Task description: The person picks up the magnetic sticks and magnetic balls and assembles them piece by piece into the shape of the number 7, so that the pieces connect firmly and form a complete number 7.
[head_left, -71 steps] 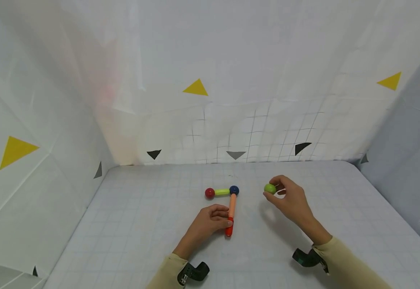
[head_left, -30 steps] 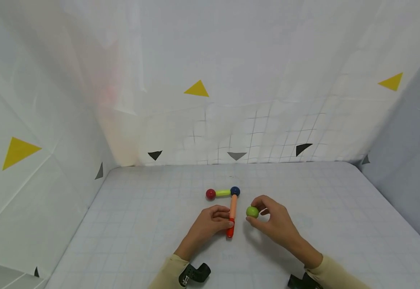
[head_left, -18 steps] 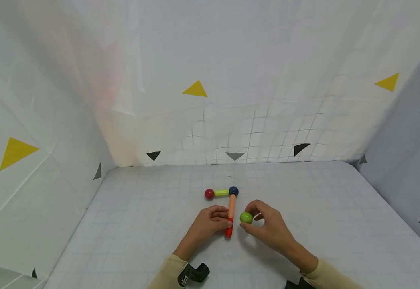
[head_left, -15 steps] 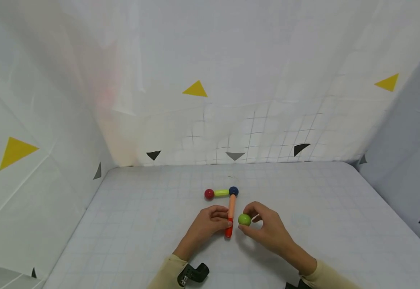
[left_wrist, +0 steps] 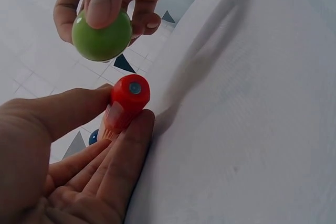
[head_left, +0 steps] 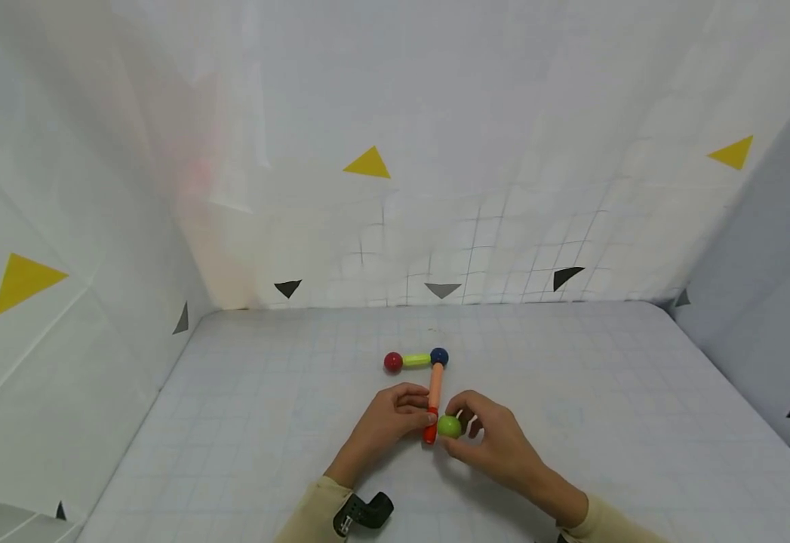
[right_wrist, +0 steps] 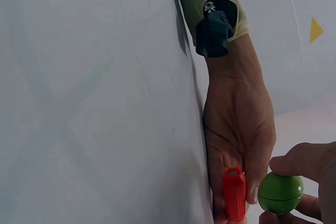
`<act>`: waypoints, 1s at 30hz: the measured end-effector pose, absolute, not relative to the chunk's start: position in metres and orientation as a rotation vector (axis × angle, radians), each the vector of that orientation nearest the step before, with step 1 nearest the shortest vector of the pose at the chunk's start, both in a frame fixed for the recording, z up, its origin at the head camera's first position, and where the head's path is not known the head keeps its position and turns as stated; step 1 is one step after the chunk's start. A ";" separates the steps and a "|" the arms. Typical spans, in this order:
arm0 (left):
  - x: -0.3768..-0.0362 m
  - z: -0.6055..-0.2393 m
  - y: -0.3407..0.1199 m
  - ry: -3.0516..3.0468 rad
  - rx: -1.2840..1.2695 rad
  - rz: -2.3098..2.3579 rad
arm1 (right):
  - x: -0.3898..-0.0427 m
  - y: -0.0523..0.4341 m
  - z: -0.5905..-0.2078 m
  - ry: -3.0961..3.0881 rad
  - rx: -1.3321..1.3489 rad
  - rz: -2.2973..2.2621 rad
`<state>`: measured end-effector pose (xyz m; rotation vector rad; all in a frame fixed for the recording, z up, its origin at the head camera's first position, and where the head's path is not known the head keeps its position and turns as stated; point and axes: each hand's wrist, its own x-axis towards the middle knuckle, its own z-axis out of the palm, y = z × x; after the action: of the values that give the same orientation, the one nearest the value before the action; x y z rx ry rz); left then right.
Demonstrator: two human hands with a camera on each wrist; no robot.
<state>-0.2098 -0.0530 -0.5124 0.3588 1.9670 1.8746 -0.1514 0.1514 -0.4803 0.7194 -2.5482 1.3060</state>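
Observation:
My left hand (head_left: 389,416) pinches a red magnetic stick (head_left: 430,435) between thumb and fingers, low over the table. A small round disc shows in the stick's near end in the left wrist view. Beyond it an orange stick (head_left: 436,386) continues in line up to a dark blue ball (head_left: 439,356). From that ball a yellow-green stick (head_left: 416,361) runs left to a red ball (head_left: 393,363). Thumb and fingers of my right hand (head_left: 496,441) hold a green ball (left_wrist: 102,40) close to the red stick's near end; in the left wrist view a gap separates them.
The white table (head_left: 286,392) carries a faint grid. Pale sheets (head_left: 476,113) with yellow and dark triangles stand around its back and sides. A dark wrist camera (head_left: 364,511) is strapped at the left sleeve.
My right hand has brought the green ball leftward and nearer to me, from the right of the blue ball to beside the red stick. My left hand and the joined pieces have stayed put.

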 end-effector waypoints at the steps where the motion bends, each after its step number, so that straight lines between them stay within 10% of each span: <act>1: -0.209 -0.511 -0.053 1.967 0.366 1.874 | -0.151 0.151 -0.481 -2.545 0.736 1.314; 30: -0.210 -0.511 -0.054 1.985 0.379 1.848 | -0.138 0.134 -0.497 -2.582 0.857 1.493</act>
<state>-0.2102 -0.0541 -0.5109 0.3786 1.9849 1.8481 -0.1379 0.1339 -0.4973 0.8572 -2.5820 1.4928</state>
